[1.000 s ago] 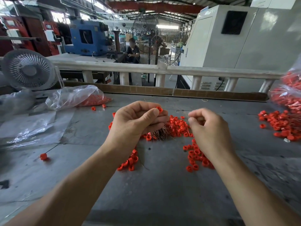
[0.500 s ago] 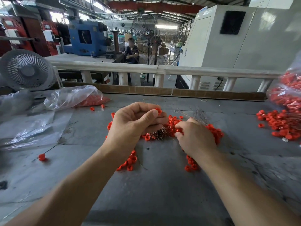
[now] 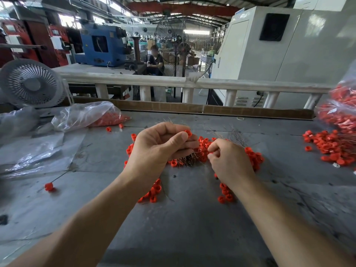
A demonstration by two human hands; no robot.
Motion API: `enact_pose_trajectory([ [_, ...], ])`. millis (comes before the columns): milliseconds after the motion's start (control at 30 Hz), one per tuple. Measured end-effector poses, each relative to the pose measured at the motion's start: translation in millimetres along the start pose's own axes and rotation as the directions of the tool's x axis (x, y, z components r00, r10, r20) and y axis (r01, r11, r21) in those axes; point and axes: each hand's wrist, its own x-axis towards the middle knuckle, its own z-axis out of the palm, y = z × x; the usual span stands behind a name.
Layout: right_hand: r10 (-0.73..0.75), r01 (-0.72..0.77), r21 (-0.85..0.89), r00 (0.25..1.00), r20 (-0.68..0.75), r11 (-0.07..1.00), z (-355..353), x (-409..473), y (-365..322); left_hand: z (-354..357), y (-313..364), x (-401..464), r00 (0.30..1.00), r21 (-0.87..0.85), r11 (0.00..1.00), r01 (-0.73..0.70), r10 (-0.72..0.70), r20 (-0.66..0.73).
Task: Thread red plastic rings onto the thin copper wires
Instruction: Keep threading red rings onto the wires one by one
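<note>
My left hand (image 3: 158, 149) is curled above the grey table (image 3: 185, 224), pinching a red ring (image 3: 188, 133) between thumb and forefinger. Thin copper wires (image 3: 189, 158) stick out below its fingers, so it holds a bundle of them. My right hand (image 3: 229, 162) is down on the pile of loose red rings (image 3: 204, 149) at the table's middle, its fingers curled and pinching among them; what it pinches is hidden. More wires (image 3: 231, 134) lie fanned on the table behind the right hand.
A second heap of red rings (image 3: 331, 147) and a bag of them (image 3: 342, 110) sit at the right. A plastic bag (image 3: 86, 114) with rings and a small fan (image 3: 31, 83) stand at the left. One ring on a wire (image 3: 49, 186) lies front left.
My right hand dropped from a raised pinch beside the left hand down onto the ring pile and has stayed there. The left hand has kept its ring and wires.
</note>
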Motion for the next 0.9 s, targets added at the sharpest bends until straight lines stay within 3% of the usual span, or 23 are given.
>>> enact_pose_trajectory([
  [233, 0.093, -0.074, 0.358, 0.995, -0.037, 0.931, -7.7, -3.9, -3.3, 0.2, -0.2, 0.0, 1.0, 0.006, 1.0, 0.007, -0.007, -0.009],
  [433, 0.109, -0.084, 0.487, 0.994, -0.024, 0.869, -13.5, -9.9, -10.5, -0.2, -2.3, -0.2, 1.0, 0.016, 1.0, 0.012, -0.012, -0.002],
  [667, 0.002, 0.103, 0.676, 0.988, -0.153, 0.73, -32.2, -18.0, -28.1, 1.5, -2.8, -0.9, 1.0, 0.02, 1.0, 0.012, -0.012, 0.0],
  [900, -0.115, 0.253, 0.676, 0.963, -0.243, 0.692, -37.6, -26.8, -41.8, 3.7, -3.3, -2.3, 0.999, 0.031, 0.999, 0.03, -0.031, 0.024],
])
